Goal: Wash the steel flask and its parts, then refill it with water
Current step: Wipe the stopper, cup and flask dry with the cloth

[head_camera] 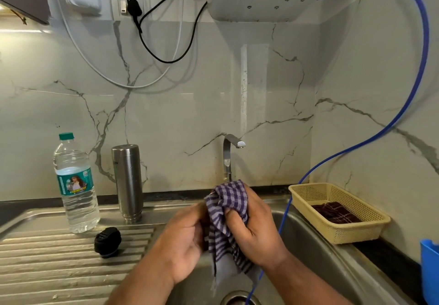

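The steel flask [127, 182] stands upside down on the drainboard by the back wall, mouth down. Its black stopper [107, 241] lies on the ribbed drainboard in front of it. Over the sink bowl, my left hand [184, 240] and my right hand [253, 231] both grip a purple and white checked cloth [228, 212], bunched between them. The cloth's loose end hangs down toward the drain. Whether anything is wrapped inside the cloth is hidden.
A clear plastic water bottle [76, 183] with a green cap stands left of the flask. The tap [229, 155] rises behind my hands. A blue hose [403, 105] runs down into the sink [316, 247]. A yellow basket [337, 212] holding a dark cloth sits at right.
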The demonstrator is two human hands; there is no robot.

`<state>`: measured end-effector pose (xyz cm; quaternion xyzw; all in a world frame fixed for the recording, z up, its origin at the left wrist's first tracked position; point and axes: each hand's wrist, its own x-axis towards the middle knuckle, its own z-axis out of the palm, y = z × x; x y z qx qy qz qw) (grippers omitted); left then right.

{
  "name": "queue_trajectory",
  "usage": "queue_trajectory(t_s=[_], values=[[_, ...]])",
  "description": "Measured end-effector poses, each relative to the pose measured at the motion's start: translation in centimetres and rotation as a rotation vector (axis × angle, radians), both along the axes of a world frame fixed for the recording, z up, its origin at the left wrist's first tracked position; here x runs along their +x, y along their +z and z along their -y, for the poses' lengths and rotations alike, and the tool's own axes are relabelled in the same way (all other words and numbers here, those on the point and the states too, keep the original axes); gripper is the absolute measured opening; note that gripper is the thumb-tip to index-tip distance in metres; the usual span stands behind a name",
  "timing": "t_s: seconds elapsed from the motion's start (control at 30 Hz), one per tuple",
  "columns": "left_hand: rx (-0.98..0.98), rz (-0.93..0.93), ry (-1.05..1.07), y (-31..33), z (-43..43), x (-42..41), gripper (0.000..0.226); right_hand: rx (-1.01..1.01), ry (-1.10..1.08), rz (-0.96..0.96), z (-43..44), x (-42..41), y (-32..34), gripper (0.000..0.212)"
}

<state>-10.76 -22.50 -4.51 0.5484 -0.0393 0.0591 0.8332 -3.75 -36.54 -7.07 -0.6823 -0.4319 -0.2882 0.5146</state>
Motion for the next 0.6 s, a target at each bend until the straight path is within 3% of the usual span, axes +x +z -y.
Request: queue_trajectory(t_s=[0.17,0.27,0.33,0.37,0.43,0.47,0.53,0.6], values=[[0.642,0.307,0.127,-0.4,0.1,-0.3,0.026,0.117,-0.001,-0.71,-0.3,0.0,1.1,0.031],[0.869,0.311,0.09,-0.9,0.1,-0.2,0.023,0.084,0.001,-0.975,0.3,0.3,1.8,0.043],[0.717,0.252,0.108,-0.8,0.6,-0.2,0.022,0.072,-0.057,-0.938,0.4,0.6,1.9,0.044],[0.501,0.171,0.105,-0.7,0.9,-0.1,0.025,0.069,-0.085,-0.862,0.4,0.5,1.7,0.04],[0.098,0.016,0.057,-0.4,1.2,0.1,0.029,0.032,-0.121,-0.602,0.2,0.0,1.4,0.028],[0.006,-0.011,0.044,-0.3,1.1,0.2,0.029,0.003,-0.128,-0.452,0.1,-0.2,1.2,0.024],[-0.04,-0.008,0.031,-0.2,0.6,0.3,0.031,-0.017,-0.116,-0.251,-0.1,0.0,0.3,0.025],[0.07,0.044,0.071,-0.5,0.3,0.3,0.028,0.022,-0.086,-0.288,-0.3,0.0,0.1,0.023]])
